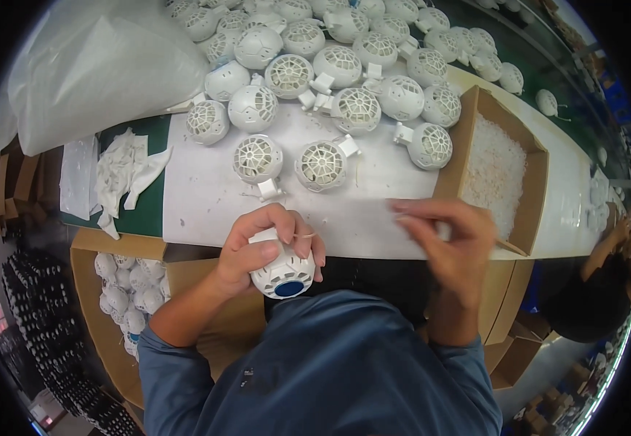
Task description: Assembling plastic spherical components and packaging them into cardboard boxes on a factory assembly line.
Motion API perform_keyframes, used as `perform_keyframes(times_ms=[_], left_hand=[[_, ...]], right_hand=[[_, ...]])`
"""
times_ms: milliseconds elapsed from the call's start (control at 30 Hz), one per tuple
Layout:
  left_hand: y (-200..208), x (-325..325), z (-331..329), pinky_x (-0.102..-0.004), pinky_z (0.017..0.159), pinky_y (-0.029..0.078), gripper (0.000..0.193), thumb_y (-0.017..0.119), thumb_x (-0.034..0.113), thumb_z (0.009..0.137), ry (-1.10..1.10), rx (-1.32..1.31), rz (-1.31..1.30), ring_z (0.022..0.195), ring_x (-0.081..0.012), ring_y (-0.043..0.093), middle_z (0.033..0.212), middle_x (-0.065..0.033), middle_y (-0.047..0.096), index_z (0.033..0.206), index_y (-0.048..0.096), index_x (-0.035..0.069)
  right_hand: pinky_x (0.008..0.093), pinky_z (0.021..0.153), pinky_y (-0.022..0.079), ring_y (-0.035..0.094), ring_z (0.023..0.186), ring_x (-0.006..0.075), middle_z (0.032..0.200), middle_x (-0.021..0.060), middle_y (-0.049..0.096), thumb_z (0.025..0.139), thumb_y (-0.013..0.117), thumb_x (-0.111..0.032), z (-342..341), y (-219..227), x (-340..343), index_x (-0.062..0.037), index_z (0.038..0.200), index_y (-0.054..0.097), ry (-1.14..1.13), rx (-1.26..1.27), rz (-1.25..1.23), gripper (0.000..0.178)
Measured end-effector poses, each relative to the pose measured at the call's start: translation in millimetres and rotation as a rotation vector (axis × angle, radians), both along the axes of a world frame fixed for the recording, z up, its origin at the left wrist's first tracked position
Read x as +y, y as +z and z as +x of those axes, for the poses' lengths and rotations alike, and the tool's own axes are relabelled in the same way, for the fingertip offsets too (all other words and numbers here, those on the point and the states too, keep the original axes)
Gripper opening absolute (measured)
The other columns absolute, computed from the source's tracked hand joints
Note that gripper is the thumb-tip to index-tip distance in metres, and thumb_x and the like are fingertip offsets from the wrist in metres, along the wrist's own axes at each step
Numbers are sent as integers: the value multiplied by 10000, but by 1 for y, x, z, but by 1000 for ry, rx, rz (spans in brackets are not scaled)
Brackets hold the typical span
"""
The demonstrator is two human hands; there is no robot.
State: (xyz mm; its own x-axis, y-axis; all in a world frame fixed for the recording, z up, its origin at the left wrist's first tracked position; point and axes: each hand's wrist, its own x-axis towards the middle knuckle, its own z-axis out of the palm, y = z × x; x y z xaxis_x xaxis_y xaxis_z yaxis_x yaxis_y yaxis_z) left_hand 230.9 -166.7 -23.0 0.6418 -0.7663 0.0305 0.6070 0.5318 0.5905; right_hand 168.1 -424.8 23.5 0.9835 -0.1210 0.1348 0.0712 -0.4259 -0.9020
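Note:
My left hand is wrapped round a white plastic ball with slotted sides and a dark blue disc on its near end. It is held just off the table's front edge, and a thin pale strand shows by my fingers. To its right, my right hand is raised over the same edge, thumb and index finger pinched together. Anything between those fingertips is too small or blurred to make out. Two similar latticed balls lie on the white work surface beyond my hands, each with a small white block attached.
Many more white balls crowd the far table. At right stands a cardboard tray of small translucent pieces. A plastic bag and white cloths lie left. Below them, an open carton holds balls. Another person sits far right.

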Motion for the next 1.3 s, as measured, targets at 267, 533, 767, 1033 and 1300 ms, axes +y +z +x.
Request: perform_keyframes(times_ms=[267, 533, 767, 1033, 1300], left_hand=[[3, -1, 0, -451, 773, 573, 214, 601, 212, 894, -53, -15, 13, 965, -314, 592, 944, -126, 560, 967, 513, 32], [10, 1, -7, -355, 876, 481, 399, 637, 204, 879, 55, -226, 286, 986, -227, 548, 1015, -111, 523, 1184, 474, 6], [-1, -4, -9, -284, 818, 391, 690, 730, 356, 824, 176, -587, 348, 902, -163, 451, 1026, -74, 417, 1316, 402, 1], [-7, -2, -6, -291, 761, 377, 855, 742, 535, 766, 198, -793, 372, 861, -156, 413, 1021, -73, 391, 1338, 384, 11], [-10, -3, -6, -307, 805, 390, 844, 745, 511, 777, 146, -769, 345, 886, -169, 424, 1021, -81, 392, 1349, 374, 14]], right_hand=[[248, 695, 534, 674, 766, 147, 916, 142, 723, 759, 739, 43, 23, -29, 50, 38, 883, 695, 217, 172, 630, 131], [284, 721, 481, 611, 835, 157, 942, 106, 687, 706, 793, -24, 26, -31, 53, -16, 865, 701, 327, -74, 314, 184], [309, 775, 455, 560, 880, 212, 948, 56, 667, 666, 796, -32, 21, -28, 61, -65, 856, 725, 213, -273, 186, 205], [344, 789, 446, 560, 864, 235, 830, 90, 686, 683, 791, -6, 18, -34, 63, -12, 825, 725, 373, -104, 480, 157], [332, 741, 453, 577, 793, 209, 783, 81, 687, 695, 790, -7, 13, -35, 57, 2, 826, 719, 345, 33, 493, 149]])
